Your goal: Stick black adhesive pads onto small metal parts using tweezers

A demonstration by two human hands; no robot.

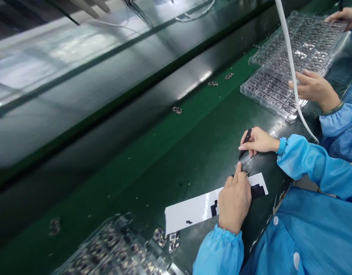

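My right hand grips a pair of black tweezers like a pen, tip down near the bench. Just below it, my left hand reaches forward with its index finger extended and the other fingers curled. A small metal part shows partly at its fingers; most of it is hidden. Between the two hands lies a pale, see-through strip. Under my left hand sits a white backing sheet bearing black stickers, partly covered by the hand.
A clear tray of small metal parts stands at the lower left, with loose parts beside it. More parts lie along the green bench. A co-worker's hand touches stacked trays. A white cable hangs nearby.
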